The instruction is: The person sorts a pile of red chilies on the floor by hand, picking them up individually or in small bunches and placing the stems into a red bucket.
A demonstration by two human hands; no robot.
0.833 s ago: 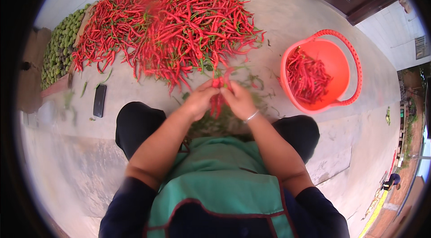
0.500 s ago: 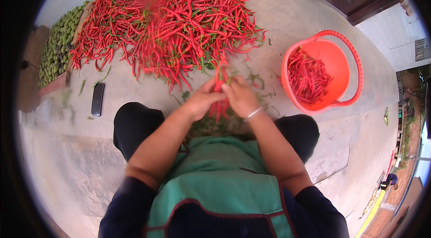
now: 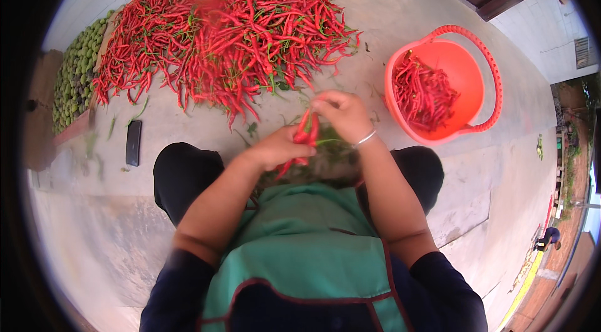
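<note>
Left hand (image 3: 277, 146) gripping red chilies (image 3: 303, 136); right hand (image 3: 348, 114) half-curled.

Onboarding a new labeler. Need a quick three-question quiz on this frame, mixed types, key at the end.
1. True or false: the left hand is empty.
2. The phone lies: (a) inside the bucket, (b) on the ground, left of the left knee, (c) on top of the pepper pile.
3. Fill in: the pale bracelet is on the wrist of the ____ hand.

Key: 1. False, it holds red peppers. 2. b. 3. Right hand.
</note>
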